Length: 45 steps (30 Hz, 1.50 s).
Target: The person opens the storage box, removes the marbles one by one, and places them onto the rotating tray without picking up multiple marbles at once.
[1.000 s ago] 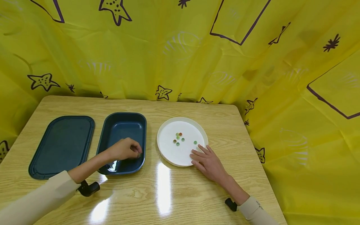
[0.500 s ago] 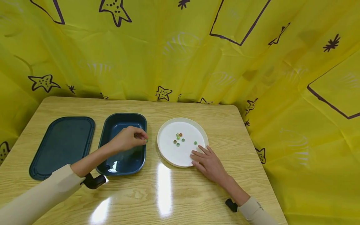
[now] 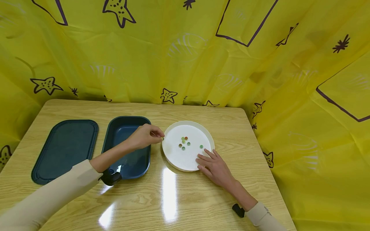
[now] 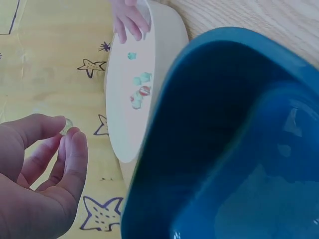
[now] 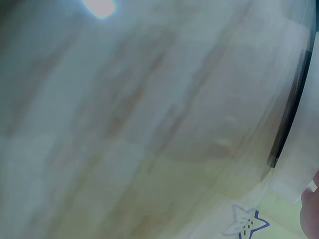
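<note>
Between thumb and fingertips my left hand (image 3: 144, 137) pinches a small clear, yellowish marble (image 4: 67, 126), right at the left rim of a round white tray (image 3: 173, 157). Inside the tray lie several glass marbles (image 3: 183, 141), mostly green, some reddish-brown, loosely grouped near the middle. One green marble (image 3: 201, 146) sits apart, close to the right fingertips. My right hand (image 3: 215, 166) rests on the tray's front-right rim with its fingers stretched out over the inside. Only a sliver of it shows in the right wrist view.
Under the left forearm stands a deep dark blue box (image 3: 127, 119), left of the tray. Farther left a flat dark blue lid (image 3: 65, 149) lies on the wooden table (image 3: 202, 199). A yellow patterned curtain (image 3: 150, 64) hangs behind the table and along its right side.
My left hand has risen out of the blue box with the marble and moved right to the tray's rim. My right hand and the marbles in the tray stay in place.
</note>
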### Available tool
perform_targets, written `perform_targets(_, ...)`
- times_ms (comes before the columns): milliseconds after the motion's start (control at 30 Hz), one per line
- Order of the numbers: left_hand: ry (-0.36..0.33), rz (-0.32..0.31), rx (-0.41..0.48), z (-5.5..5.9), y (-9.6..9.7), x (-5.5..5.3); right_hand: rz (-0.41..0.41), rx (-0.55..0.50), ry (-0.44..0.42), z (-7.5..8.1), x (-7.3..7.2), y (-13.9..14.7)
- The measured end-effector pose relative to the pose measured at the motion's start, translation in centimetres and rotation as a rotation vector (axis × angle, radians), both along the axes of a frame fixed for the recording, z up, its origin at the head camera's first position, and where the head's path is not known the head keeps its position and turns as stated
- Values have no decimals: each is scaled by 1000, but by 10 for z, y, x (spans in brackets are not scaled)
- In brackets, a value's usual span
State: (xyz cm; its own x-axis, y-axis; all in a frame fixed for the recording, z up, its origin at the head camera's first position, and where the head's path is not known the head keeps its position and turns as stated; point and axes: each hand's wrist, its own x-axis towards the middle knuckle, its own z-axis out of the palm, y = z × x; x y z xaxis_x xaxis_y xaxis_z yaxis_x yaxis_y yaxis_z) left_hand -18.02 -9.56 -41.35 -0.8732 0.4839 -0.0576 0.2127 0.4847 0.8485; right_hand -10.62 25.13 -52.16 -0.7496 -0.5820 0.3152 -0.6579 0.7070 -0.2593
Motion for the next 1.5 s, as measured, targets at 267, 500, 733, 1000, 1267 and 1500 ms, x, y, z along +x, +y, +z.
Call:
perform_targets(267, -50, -17, 52, -1, 24, -8, 5, -2, 9, -1, 1, 1)
perform_targets(500, -104, -5, 69, -5, 44, -18, 8, -18, 6, 0, 1, 0)
perform_targets(733, -48, 13, 6, -13, 63, -32, 2, -5, -8, -1, 0, 1)
perform_targets(1000, -31, 2, -6, -25, 79, -46, 3, -10, 9, -2, -1, 1)
perform_targets(1267, 13, -24, -75, -33, 89, -56, 5, 0, 17, -2, 0, 2)
perform_targets(1500, 31, -26, -122, -37, 96, -62, 2, 6, -1, -1, 0, 1)
